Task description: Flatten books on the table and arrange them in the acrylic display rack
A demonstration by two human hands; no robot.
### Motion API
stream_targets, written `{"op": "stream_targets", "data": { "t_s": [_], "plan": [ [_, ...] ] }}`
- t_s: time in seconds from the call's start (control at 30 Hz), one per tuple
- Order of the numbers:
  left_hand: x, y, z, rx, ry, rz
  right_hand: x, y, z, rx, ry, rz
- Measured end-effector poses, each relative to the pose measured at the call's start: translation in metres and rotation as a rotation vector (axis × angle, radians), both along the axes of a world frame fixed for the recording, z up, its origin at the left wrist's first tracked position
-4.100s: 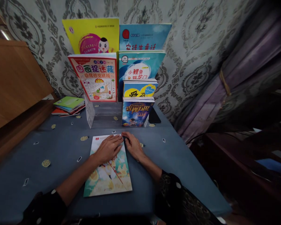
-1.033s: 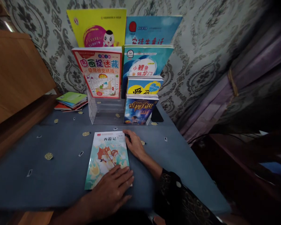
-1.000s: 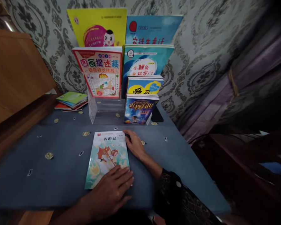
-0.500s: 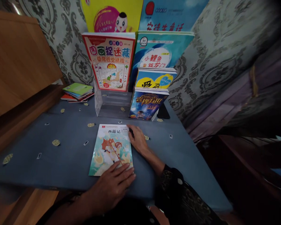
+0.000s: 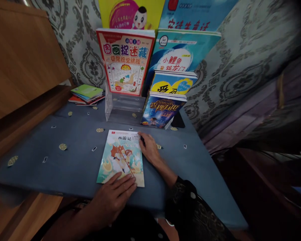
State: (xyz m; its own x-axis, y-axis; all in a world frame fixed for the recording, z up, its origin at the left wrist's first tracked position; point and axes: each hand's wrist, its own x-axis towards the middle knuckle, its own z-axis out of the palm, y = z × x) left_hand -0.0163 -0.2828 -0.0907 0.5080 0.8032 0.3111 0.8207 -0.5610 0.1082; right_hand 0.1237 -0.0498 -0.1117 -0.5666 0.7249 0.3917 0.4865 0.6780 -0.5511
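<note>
A thin picture book [image 5: 121, 157] with a teal and orange cover lies flat on the blue table [image 5: 65, 167] in front of me. My left hand [image 5: 112, 197] rests flat on its near edge, fingers spread over the lower right corner. At the book's upper right corner lies my right hand [image 5: 147, 149], fingers stretched along the edge and touching it. Neither hand holds anything.
A clear tiered rack [image 5: 120, 108] at the back holds several upright books, among them a red-framed one [image 5: 125, 62] and a dark blue one [image 5: 160, 110]. A small stack of books [image 5: 86, 93] lies at the back left. A wooden panel [image 5: 22, 60] stands left; a curtain [image 5: 266, 100] hangs right.
My left hand has slid from the book's top to its near edge. The right hand stays at the upper right corner. The view has shifted closer and rightwards.
</note>
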Motion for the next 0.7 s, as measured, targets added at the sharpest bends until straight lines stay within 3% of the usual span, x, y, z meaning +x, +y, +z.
{"op": "stream_targets", "data": {
  "t_s": [0.53,0.7],
  "plan": [
    [-0.021,-0.021,-0.009,0.038,-0.033,0.087,0.000,0.000,-0.002,0.043,0.007,0.000],
    [-0.026,-0.024,-0.006,0.043,-0.065,0.097,0.001,0.000,-0.001,0.047,0.001,0.010]
  ]
}}
